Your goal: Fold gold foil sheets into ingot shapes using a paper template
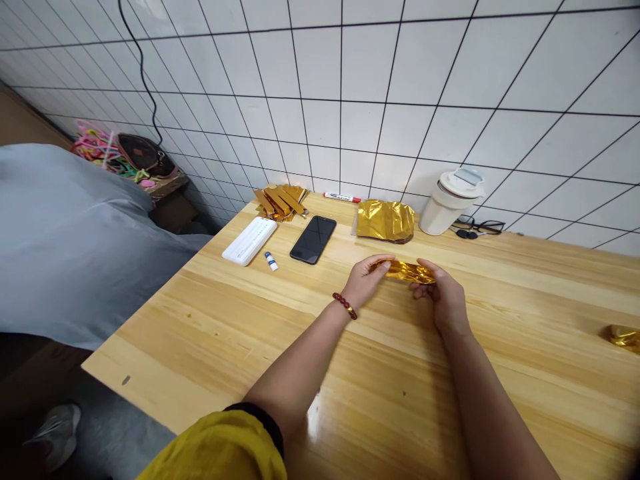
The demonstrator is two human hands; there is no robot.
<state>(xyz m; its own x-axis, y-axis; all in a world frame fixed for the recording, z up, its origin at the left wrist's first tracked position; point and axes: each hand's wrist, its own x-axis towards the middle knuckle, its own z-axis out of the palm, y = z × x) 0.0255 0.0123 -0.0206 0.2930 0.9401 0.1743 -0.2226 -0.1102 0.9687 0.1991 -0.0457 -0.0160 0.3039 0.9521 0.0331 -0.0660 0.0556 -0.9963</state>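
Between my two hands stretches a folded strip of shiny gold foil paper [404, 271], held a little above the wooden table. My left hand [367, 279], with a red bead bracelet [345, 305] at its wrist, pinches the strip's left end. The right end is gripped by my right hand [447, 293], thumb on top and fingers partly hidden behind. Just beyond lies a stack of gold foil sheets [385, 221]. Further left, a pile of narrow gold strips [283, 202] rests near the wall.
On the wooden table [240, 333] are a black phone [313, 239], a white power bank [250, 241], a small white-and-blue tube [271, 261], a red-and-white marker [342, 197], a white cup [447, 203], glasses [483, 225] and folded gold foil [625, 337]. Grey cloth [90, 233] hangs at left.
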